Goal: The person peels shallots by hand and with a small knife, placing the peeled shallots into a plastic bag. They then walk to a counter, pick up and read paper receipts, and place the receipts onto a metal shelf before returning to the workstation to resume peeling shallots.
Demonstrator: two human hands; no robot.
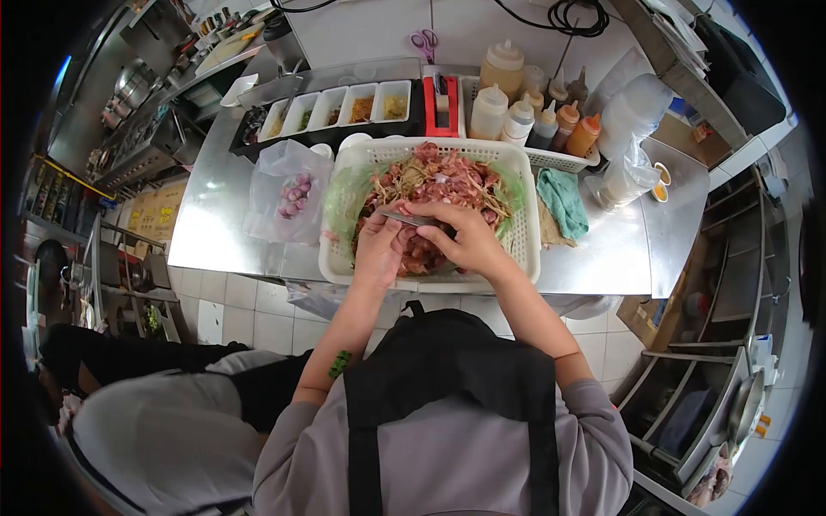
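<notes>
My right hand [465, 236] is closed around a small knife [411, 219], its blade pointing left across the fingers of my left hand. My left hand [380, 245] has its fingers curled together at the blade; what they pinch is too small and covered to make out. Both hands are over a white plastic basket [527, 245] lined with a green bag [342, 211]. A heap of reddish pieces with dry tan stalks [439, 176], which look like shallots, fills the basket. To the left, a clear plastic bag [262, 202] holds several purple shallots [295, 193].
The basket rests on a steel table [206, 228]. Behind it stand a black rack of condiment tubs [331, 107], a red holder [441, 107] and several squeeze bottles [490, 112]. A green cloth [564, 202] lies to the right. Another person [155, 421] is close on the left.
</notes>
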